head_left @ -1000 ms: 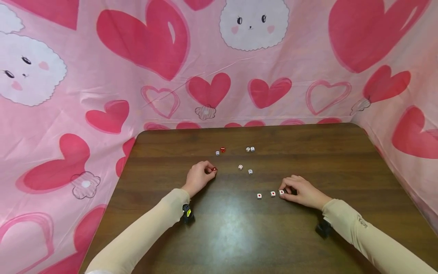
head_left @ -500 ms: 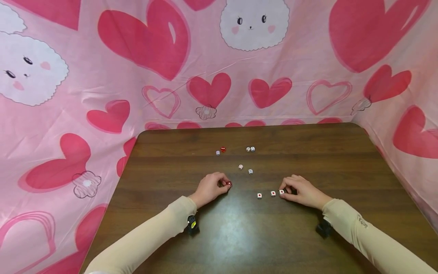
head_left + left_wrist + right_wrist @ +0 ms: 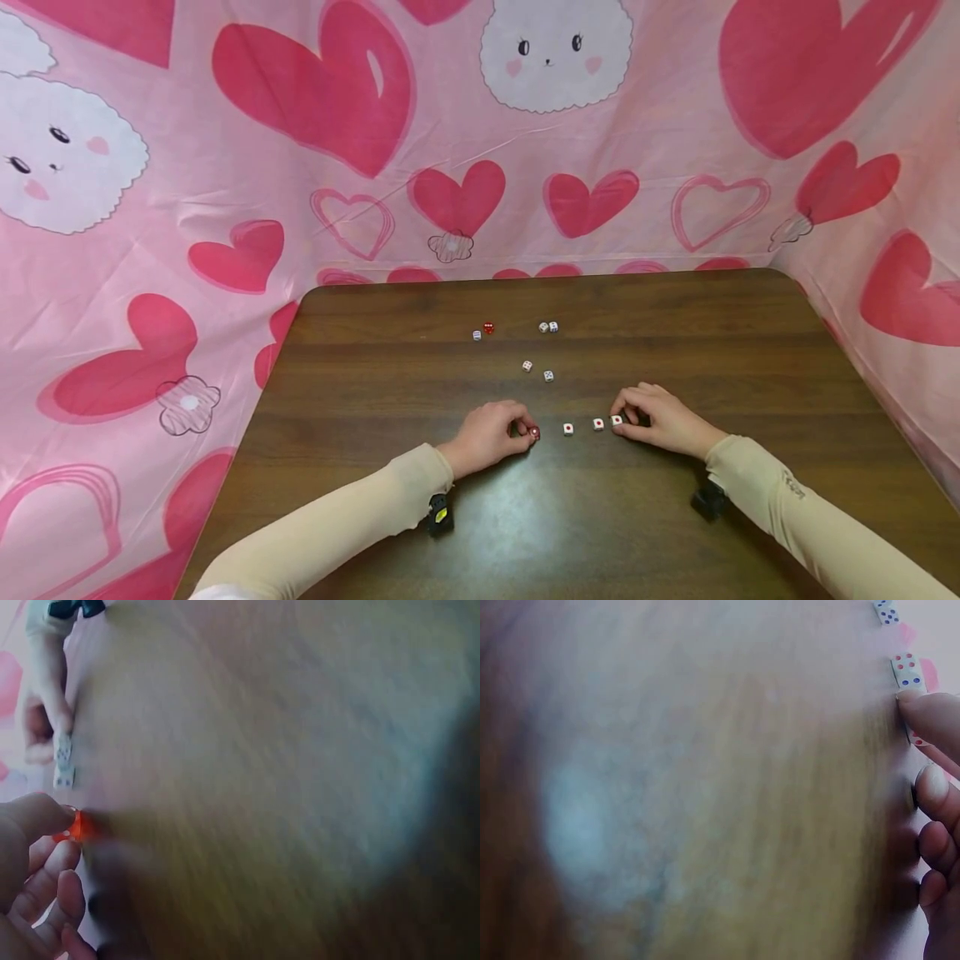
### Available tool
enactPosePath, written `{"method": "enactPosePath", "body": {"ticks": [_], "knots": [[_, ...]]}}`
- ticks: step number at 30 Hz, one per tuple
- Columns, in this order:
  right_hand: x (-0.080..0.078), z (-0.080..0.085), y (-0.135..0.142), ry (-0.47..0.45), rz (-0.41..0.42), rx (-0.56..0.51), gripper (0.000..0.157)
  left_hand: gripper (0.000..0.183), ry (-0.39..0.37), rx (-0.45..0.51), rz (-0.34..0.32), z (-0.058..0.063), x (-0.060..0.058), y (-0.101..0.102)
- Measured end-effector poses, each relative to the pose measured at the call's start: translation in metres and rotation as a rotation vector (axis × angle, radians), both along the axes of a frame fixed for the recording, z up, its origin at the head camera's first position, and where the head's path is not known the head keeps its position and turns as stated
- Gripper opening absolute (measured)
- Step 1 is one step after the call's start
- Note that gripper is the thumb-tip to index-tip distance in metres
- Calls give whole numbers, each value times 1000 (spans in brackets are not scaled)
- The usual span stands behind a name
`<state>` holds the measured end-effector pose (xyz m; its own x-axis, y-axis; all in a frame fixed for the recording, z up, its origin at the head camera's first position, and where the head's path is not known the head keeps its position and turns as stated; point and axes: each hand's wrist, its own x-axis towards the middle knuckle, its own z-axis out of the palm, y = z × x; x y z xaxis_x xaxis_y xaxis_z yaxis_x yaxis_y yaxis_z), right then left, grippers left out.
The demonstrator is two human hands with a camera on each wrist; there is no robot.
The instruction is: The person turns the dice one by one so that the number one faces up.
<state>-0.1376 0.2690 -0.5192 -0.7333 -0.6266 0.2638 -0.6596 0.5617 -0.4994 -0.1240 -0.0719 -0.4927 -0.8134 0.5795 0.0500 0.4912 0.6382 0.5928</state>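
Note:
My left hand (image 3: 491, 435) pinches a red die (image 3: 535, 433) between thumb and fingertips, low over the wooden table. In the left wrist view the red die (image 3: 75, 825) shows translucent at the fingertips. My right hand (image 3: 663, 419) pinches a white die (image 3: 617, 421) with one red pip facing up. Just left of it stands a second white die (image 3: 597, 424), and farther left a third white die (image 3: 567, 429), both with a red pip on top. The red die is left of this row. In the right wrist view the thumb (image 3: 930, 720) partly covers the held die.
Two white dice stand mid-table, one die (image 3: 527, 366) left of the other die (image 3: 548, 376). Farther back, a white die (image 3: 476, 335) sits beside a red die (image 3: 488, 327), and two white dice (image 3: 553, 327) stand side by side. A heart-patterned cloth (image 3: 592, 142) hangs behind the table (image 3: 675, 333).
My left hand has carried the red die rightward and nearer to me, to the left end of the white row. The right hand and the other dice have stayed put.

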Motion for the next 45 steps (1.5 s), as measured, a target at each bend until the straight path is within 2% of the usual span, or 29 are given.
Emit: {"method": "enactPosePath", "body": {"ticks": [4,7,9,12,14,17,21,26,32,38,45], "knots": [[-2,0,-1,-8,-1,-3,31,7,-1,-16,-10,1,2,6],[-3,2,-2,-48,-3,-12,29,6,3,-24,-3,1,3,7],[-5,5,-2,-113,-8,-22,27,6,4,-27,2,1,3,8],[-11,12,-2,-282,-39,-36,30,7,8,-27,3,1,2,7],[-20,17,-2,-388,-71,-47,34,7,10,-26,4,1,2,7],[-38,23,-2,-458,-132,-56,33,7,17,-17,3,1,1,8],[-65,23,-5,-455,-193,-56,26,6,24,-8,-11,-1,3,9],[-99,19,-16,-475,-235,-55,25,6,40,-2,-20,-6,5,11],[-132,21,-42,-402,-290,6,26,7,44,-3,-19,-8,7,11],[-143,31,-72,-390,-375,38,33,7,32,-3,-17,-8,6,10],[-142,33,-87,-366,-453,88,40,6,32,-13,-22,-8,5,10]]}}
